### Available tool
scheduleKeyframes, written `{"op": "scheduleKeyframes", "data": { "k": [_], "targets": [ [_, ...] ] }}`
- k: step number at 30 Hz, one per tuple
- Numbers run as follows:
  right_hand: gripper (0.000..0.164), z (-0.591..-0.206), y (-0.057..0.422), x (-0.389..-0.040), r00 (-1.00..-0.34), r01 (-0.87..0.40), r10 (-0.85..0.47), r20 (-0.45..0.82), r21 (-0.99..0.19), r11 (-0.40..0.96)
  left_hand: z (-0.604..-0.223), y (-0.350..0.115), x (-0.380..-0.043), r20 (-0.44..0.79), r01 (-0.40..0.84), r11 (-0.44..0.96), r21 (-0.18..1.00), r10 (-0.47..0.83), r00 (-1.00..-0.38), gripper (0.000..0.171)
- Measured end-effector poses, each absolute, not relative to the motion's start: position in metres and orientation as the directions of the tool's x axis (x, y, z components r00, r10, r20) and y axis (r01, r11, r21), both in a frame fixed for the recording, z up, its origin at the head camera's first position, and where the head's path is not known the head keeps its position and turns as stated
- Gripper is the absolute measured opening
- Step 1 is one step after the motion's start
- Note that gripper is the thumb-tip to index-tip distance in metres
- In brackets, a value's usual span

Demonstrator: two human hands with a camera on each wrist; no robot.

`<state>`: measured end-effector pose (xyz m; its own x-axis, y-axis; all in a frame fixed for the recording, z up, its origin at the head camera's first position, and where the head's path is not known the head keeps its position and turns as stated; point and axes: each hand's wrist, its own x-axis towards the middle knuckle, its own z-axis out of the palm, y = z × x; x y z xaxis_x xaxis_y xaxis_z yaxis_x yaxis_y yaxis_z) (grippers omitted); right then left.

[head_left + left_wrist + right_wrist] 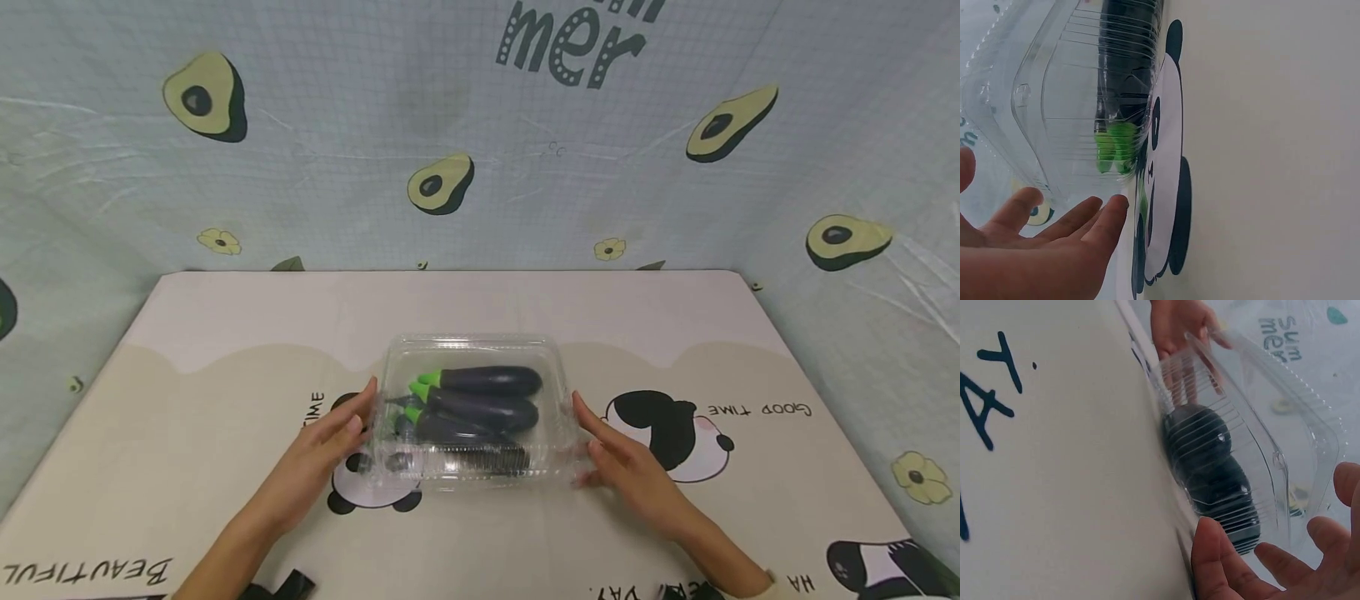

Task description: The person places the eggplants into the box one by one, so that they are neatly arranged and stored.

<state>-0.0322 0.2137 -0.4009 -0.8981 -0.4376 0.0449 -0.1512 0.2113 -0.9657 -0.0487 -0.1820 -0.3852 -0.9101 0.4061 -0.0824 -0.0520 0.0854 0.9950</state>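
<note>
A clear plastic clamshell box point(551, 446) sits in the middle of the table, with several toy-like eggplants point(480, 408) inside it. Their bodies are dark purple, with bright green stem ends pointing left. At the box's left side is my left hand point(330, 442), its fingers stretched along that end. In the left wrist view, the fingertips point(1116, 206) lie right by the ribbed wall near the green stems. My right hand point(633, 471) flanks the opposite end, fingers spread and only loosely bent. The right wrist view has its fingertips point(1210, 534) close to the eggplants' round ends.
The table cover point(225, 442) carries printed animals and lettering. A printed panda face point(375, 487) lies partly under the box's left side, and a dog face point(697, 442) is printed beyond my right hand. A patterned cloth point(315, 125) hangs behind and around the table.
</note>
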Motion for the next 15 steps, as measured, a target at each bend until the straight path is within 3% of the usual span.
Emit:
{"op": "scheduleKeyframes", "data": {
  "k": [8,15],
  "targets": [
    [0.061,-0.3999,0.2128,-0.0289,-0.88,-0.087,-0.474,0.017,-0.988,0.127,-0.3885,-0.1824,-0.0481,-0.071,-0.091,-0.024,0.996,0.44,-0.895,0.052],
    [0.07,-0.4005,0.2118,-0.0267,-0.859,-0.035,-0.511,0.007,-0.998,0.046,-0.3909,-0.1823,-0.0475,-0.097,-0.111,-0.007,0.994,0.437,-0.894,0.053]
  ]
}}
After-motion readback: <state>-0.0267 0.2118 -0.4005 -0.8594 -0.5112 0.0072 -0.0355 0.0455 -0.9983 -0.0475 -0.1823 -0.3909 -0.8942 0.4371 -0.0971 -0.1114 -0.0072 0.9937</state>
